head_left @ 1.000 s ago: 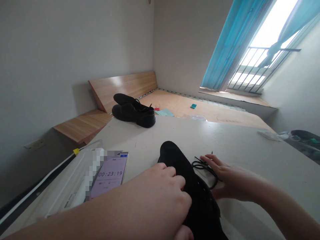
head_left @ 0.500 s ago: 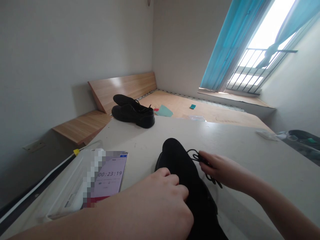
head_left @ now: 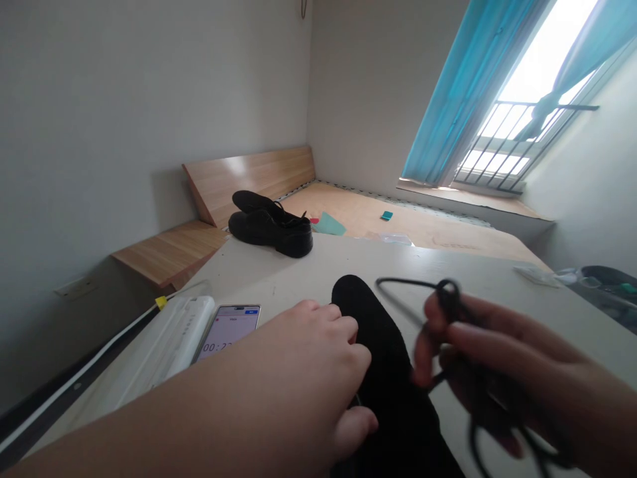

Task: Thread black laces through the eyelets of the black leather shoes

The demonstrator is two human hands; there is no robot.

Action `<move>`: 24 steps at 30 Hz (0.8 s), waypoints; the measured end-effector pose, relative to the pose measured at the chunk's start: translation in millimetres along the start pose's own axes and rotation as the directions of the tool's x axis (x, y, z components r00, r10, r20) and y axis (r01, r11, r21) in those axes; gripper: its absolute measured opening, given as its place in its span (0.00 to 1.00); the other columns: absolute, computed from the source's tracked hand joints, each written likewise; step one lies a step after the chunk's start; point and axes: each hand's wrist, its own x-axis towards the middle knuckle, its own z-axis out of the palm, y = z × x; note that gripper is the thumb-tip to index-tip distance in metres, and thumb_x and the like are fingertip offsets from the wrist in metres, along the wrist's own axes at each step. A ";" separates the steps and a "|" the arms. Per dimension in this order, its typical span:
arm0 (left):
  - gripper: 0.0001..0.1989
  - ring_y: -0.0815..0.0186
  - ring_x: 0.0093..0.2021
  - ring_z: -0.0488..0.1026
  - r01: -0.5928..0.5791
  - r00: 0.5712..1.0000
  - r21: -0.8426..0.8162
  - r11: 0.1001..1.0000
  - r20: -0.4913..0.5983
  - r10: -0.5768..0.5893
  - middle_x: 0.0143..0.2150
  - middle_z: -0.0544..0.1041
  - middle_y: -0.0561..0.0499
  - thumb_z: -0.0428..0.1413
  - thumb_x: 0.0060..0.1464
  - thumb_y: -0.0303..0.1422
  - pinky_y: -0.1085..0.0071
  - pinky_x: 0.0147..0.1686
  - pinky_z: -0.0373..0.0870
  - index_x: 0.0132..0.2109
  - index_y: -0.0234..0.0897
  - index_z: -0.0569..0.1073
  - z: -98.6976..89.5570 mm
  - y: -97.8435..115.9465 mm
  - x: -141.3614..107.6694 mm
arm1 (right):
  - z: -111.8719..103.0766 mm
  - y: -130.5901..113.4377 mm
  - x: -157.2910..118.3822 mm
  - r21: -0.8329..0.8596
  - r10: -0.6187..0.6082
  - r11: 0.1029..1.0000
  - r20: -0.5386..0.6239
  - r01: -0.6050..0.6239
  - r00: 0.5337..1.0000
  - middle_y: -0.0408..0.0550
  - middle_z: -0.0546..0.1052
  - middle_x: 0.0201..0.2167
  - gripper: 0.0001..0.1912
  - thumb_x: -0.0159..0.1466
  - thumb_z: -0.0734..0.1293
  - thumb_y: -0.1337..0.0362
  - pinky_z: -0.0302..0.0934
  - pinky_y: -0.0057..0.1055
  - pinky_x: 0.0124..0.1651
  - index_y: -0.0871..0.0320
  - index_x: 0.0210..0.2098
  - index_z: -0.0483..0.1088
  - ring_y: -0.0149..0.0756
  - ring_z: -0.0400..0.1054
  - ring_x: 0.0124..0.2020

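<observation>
A black shoe (head_left: 393, 372) lies at the bottom centre of the white table, its rounded end pointing away from me. My left hand (head_left: 333, 372) is closed over the shoe's left side, fingers curled at its edge. To the right, my right hand (head_left: 497, 358) pinches a bundle of black shoelace (head_left: 450, 292) raised above the table; a strand runs left from it over the shoe. Motion blurs this hand and the hanging loops. Another pair of black shoes (head_left: 271, 229) rests at the table's far left corner.
A phone (head_left: 236, 322) showing a timer and a white plastic case (head_left: 174, 338) lie to the left, partly behind my left forearm. A wooden bed board (head_left: 253, 176) stands beyond the table (head_left: 432, 272). Plastic wrap (head_left: 537, 275) sits at the right edge.
My right hand has risen and moved right and nearer with the lace, pulling it away from the shoe. My left hand has shifted slightly, its thumb now showing. The view has moved a little.
</observation>
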 end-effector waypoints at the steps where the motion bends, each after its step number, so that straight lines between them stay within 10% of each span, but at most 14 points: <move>1: 0.10 0.54 0.43 0.73 -0.001 1.000 -0.008 1.000 0.008 0.001 0.42 0.78 0.46 0.59 0.56 0.39 0.59 0.41 0.65 0.42 0.39 0.79 0.1 -0.5 0.2 | 7.0 0.6 -1.8 -0.044 0.019 0.999 0.022 -0.018 1.000 0.44 0.79 0.24 0.17 0.67 0.59 0.50 0.64 0.23 0.13 0.54 0.41 0.72 0.30 0.67 0.14; 9: 0.07 0.57 0.39 0.75 -0.056 0.998 -0.036 0.998 -0.021 0.055 0.38 0.80 0.49 0.59 0.56 0.36 0.63 0.37 0.66 0.38 0.40 0.79 2.7 -0.1 -0.5 | 13.0 27.7 -33.9 -0.243 -0.018 0.970 -0.084 -0.003 0.996 0.44 0.82 0.37 0.21 0.65 0.62 0.48 0.74 0.25 0.29 0.44 0.55 0.70 0.37 0.77 0.31; 17: 0.16 0.67 0.25 0.71 0.017 0.997 -0.058 0.998 -0.075 -0.021 0.25 0.77 0.53 0.50 0.59 0.32 0.70 0.25 0.60 0.24 0.38 0.73 -1.4 0.3 3.5 | 20.7 7.9 -20.7 -0.542 -0.486 0.729 0.020 0.418 0.873 0.48 0.81 0.32 0.09 0.65 0.63 0.63 0.74 0.33 0.36 0.52 0.33 0.74 0.41 0.76 0.36; 24: 0.13 0.62 0.31 0.71 -0.041 0.991 0.088 0.995 -0.121 0.051 0.33 0.77 0.51 0.49 0.62 0.31 0.67 0.29 0.60 0.31 0.38 0.75 12.4 -8.4 14.9 | 21.4 8.7 -12.7 -0.568 -0.436 0.595 0.367 0.569 0.822 0.41 0.82 0.42 0.08 0.64 0.66 0.60 0.68 0.35 0.56 0.53 0.40 0.76 0.40 0.74 0.49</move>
